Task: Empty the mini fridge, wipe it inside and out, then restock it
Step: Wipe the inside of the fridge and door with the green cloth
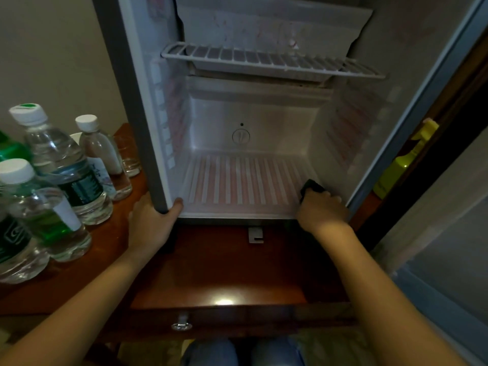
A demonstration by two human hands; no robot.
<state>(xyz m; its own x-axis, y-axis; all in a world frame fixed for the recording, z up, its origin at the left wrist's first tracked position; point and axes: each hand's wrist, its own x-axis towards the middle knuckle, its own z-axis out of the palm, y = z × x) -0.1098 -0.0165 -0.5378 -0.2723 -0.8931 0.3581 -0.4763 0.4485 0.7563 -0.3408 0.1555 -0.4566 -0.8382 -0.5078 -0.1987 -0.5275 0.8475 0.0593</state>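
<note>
The mini fridge (148,101) stands open on a dark wooden cabinet, its inside bare except for a white wire shelf (264,59) near the top. My left hand (151,220) grips the fridge's lower left front corner, thumb inside the frame. My right hand (320,211) holds a dark cloth (311,187) against the ribbed fridge floor (237,180) at its front right corner. Several water bottles (60,159) stand on the cabinet top to the left of the fridge.
A yellow-green spray bottle (404,159) stands to the right, behind the open fridge door (449,233). A drinking glass (129,154) sits beside the bottles. The cabinet top (224,273) has a drawer with a metal handle (181,323) below it. My knees show at the bottom.
</note>
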